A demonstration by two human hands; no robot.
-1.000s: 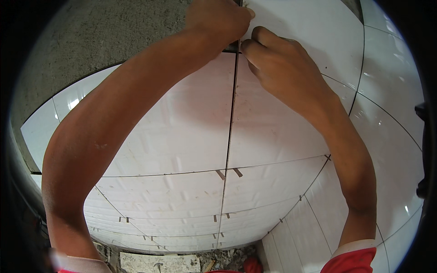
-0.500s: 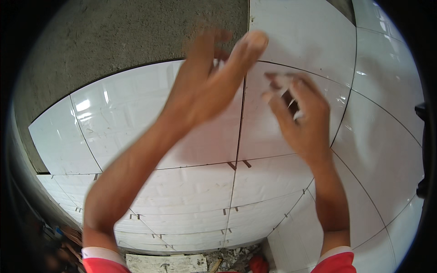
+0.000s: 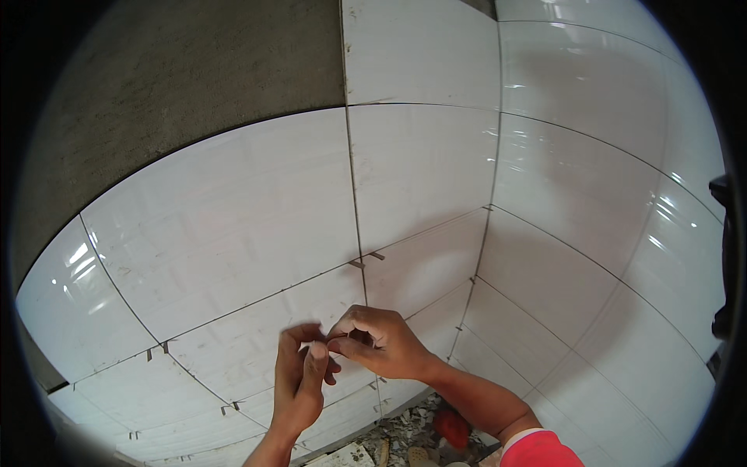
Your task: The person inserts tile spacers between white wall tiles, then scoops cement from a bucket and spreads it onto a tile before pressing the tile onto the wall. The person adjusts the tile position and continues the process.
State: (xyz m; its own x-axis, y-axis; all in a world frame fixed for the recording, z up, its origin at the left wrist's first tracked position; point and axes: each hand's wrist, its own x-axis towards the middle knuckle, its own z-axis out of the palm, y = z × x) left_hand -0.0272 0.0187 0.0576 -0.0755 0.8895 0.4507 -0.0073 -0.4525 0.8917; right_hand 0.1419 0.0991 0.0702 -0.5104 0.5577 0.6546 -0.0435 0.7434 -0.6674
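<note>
My left hand (image 3: pixel 296 381) and my right hand (image 3: pixel 385 342) meet low in front of the white wall tiles, fingertips touching. Both are closed in a pinch; whatever lies between the fingers is too small or hidden to name. Behind and above them, a large glossy tile (image 3: pixel 226 226) forms part of the wall. Small dark spacers (image 3: pixel 356 264) stick out of the joint above my right hand. Another pair of spacers (image 3: pixel 231 409) shows in a joint to the left of my left hand.
Bare grey cement (image 3: pixel 210 70) covers the upper left of the wall. At the right, a second tiled wall (image 3: pixel 583 179) meets the first in a corner. Rubble (image 3: pixel 408 424) and a red object (image 3: pixel 450 428) lie on the floor below.
Both hands have come down from the upper tiles, and their fingertips have come together. The view has shifted, with more of the right-hand wall showing.
</note>
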